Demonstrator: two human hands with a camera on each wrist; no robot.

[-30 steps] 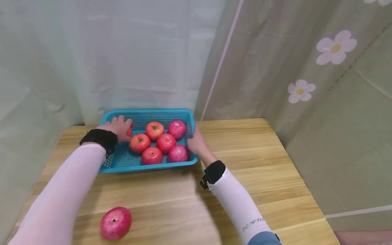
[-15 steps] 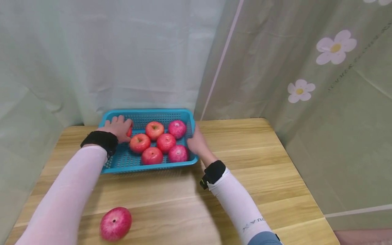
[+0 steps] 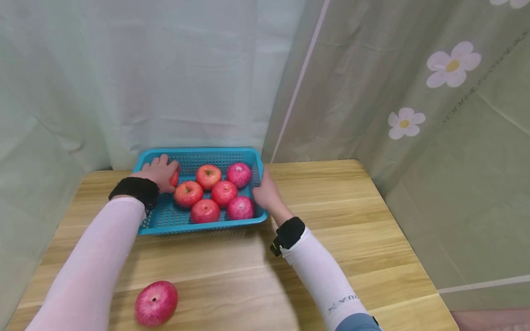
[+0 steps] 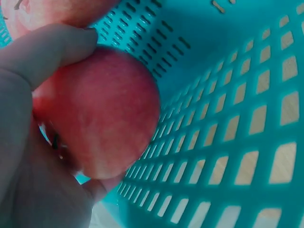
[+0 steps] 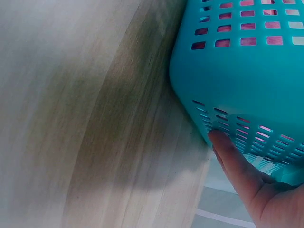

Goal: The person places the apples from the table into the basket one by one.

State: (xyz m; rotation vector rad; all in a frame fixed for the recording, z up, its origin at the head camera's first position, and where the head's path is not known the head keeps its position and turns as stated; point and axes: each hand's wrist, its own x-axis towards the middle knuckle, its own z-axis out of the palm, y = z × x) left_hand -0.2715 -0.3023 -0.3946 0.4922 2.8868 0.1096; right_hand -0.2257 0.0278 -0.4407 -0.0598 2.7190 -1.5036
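A blue plastic basket (image 3: 203, 227) with slotted walls stands at the back of the wooden table. Inside its left part, my left hand (image 3: 159, 174) grips a red apple (image 4: 109, 109), thumb across the top; in the head view this hand covers most of it. Several more red apples (image 3: 189, 193) lie in the middle and right of the basket. At the basket's right end my right hand (image 3: 267, 193) holds the side wall, its thumb by the rim. The right wrist view has fingers (image 5: 232, 159) against the outside of that wall.
One dark pink apple (image 3: 156, 303) lies by itself near the table's front left. Pale curtains (image 3: 198, 92) hang right behind the basket, and a flowered curtain (image 3: 451, 184) borders the right side of the wooden table (image 3: 339, 220).
My left forearm has shifted very slightly to the right, while the hand stays on its apple. The right hand, the basket and the other apples keep their places.
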